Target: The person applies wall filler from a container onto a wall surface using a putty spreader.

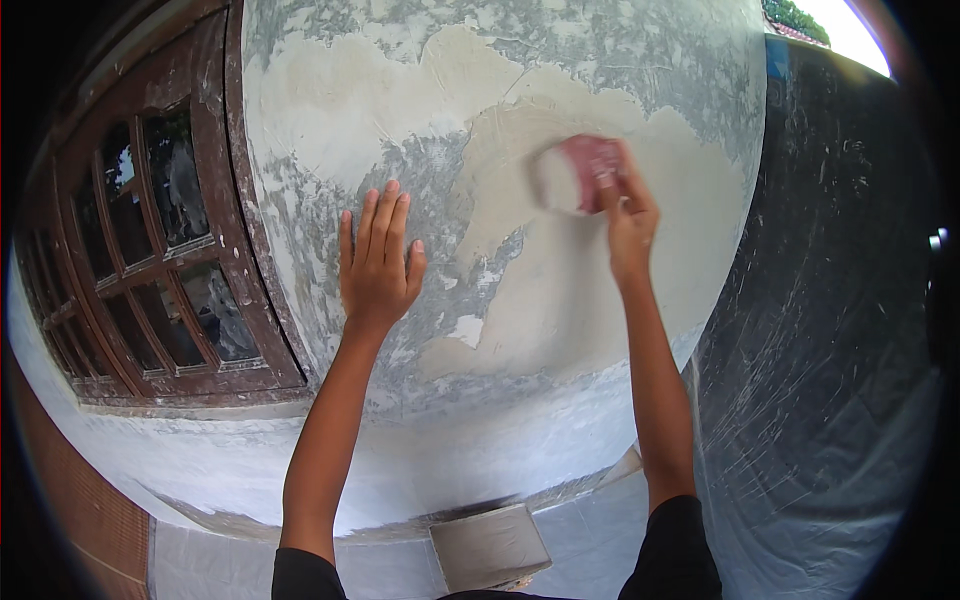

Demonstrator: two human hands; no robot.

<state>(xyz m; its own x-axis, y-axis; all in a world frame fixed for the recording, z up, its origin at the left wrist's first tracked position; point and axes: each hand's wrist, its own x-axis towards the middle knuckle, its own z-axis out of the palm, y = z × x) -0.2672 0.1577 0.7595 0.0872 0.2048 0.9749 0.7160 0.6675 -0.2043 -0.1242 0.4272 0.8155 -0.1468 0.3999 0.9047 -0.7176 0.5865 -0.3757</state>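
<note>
Legible text: none. No words, numbers or signs can be read on the wall point(510, 225), the window point(155, 265), the blurred red tool point(582, 172) or the dark sheet point(825, 250).

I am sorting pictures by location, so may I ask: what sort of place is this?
Probably the outside of a house, perhaps a porch: a grey wall partly covered with pale coating, a brown-framed window, and greenery against bright sky suggest this.

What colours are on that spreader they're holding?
The putty spreader is red and whitish, though blurred; it shows best in the head view.
</note>
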